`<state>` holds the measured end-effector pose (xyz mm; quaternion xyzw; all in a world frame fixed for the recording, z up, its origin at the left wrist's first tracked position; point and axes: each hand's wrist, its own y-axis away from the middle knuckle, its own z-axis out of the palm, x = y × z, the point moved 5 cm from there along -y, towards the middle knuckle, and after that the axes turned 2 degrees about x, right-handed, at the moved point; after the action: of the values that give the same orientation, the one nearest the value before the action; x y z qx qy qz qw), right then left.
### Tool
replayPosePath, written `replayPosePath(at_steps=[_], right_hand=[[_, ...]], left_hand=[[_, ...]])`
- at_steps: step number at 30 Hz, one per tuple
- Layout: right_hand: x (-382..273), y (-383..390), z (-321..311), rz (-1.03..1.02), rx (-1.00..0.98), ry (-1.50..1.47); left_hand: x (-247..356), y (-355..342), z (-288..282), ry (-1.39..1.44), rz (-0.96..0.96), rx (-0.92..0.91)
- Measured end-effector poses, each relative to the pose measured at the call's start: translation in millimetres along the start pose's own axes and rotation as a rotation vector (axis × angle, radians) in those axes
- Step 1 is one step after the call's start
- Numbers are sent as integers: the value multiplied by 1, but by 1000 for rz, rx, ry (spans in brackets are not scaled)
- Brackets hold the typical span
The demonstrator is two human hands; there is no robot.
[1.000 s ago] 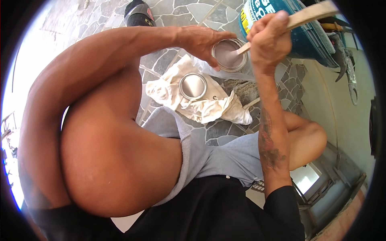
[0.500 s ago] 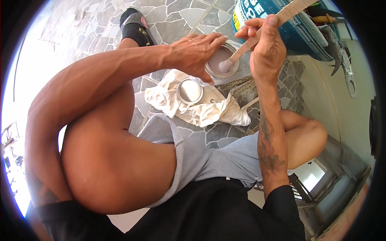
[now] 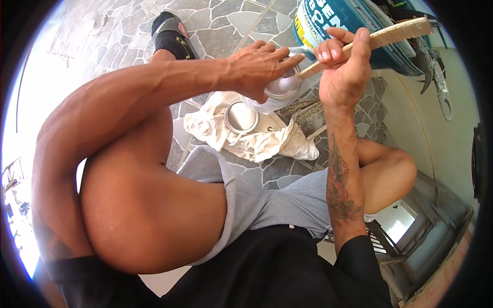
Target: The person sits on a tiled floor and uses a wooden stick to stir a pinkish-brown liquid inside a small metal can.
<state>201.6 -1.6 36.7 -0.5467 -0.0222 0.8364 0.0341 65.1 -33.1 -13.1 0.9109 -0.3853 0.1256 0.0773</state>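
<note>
Above the stone paving, left hand (image 3: 259, 66) grips a small open paint tin (image 3: 282, 87) by its rim; right hand (image 3: 341, 72) clasps a wooden stirring stick (image 3: 390, 35). Tin likely rigid, slippery when wet; hold the wall.

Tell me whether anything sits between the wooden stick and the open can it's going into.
Nothing visible does. The right hand holds the wooden stick slanting down into the small can, which the left hand grips by its rim. The can's lid lies apart on the white cloth.
</note>
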Motion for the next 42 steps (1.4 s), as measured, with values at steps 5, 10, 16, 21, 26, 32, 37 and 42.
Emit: replayPosePath(at_steps=[5, 10, 16, 21, 26, 32, 37, 42], right_hand=[[0, -2, 2, -117, 56, -26], [-2, -3, 21, -144, 87, -47], [25, 18, 28, -271, 51, 191], [38, 41, 18, -122, 112, 402], [-1, 20, 9, 10, -5, 86], [35, 32, -8, -309, -23, 353], [26, 32, 5, -135, -6, 425], [-17, 28, 14, -209, -28, 101]], left_hand=[[0, 7, -5, 12, -270, -30], [-27, 13, -11, 91, -40, -229], [-32, 8, -10, -73, 122, -50], [-14, 11, 8, 56, -22, -43], [-2, 12, 16, 113, -155, -14], [-14, -4, 6, 103, 13, -121], [-10, 4, 12, 97, -42, -177], [-10, 5, 10, 132, -112, -119]])
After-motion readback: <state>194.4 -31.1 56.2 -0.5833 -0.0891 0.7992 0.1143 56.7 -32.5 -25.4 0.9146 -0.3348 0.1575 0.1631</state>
